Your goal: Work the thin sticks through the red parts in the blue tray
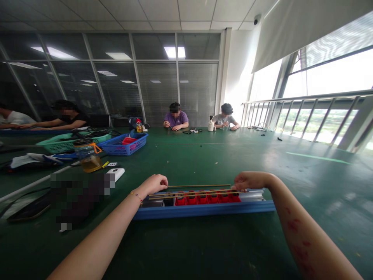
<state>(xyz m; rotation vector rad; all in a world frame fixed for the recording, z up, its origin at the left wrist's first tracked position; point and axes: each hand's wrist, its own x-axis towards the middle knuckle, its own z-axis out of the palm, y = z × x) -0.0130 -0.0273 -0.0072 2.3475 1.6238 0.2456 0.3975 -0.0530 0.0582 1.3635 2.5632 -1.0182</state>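
A long blue tray (204,210) lies across the green table in front of me, with several red compartments (203,199) in its middle and a dark one (169,201) to their left. Thin tan sticks (189,195) lie lengthwise over the compartments. Another thin stick (201,186) stretches just beyond the tray, between my hands. My left hand (156,182), fingers closed, is at this stick's left end. At the right end is my right hand (243,181), its fingers bent together above the tray; what its fingertips hold is too small to make out.
On the left are a blue basket (124,147) with a red container, a green basket (62,144), a jar of amber liquid (89,157), a white object (118,174) and a dark phone (29,210). Several people sit at tables further off. A metal railing (317,101) runs along the right.
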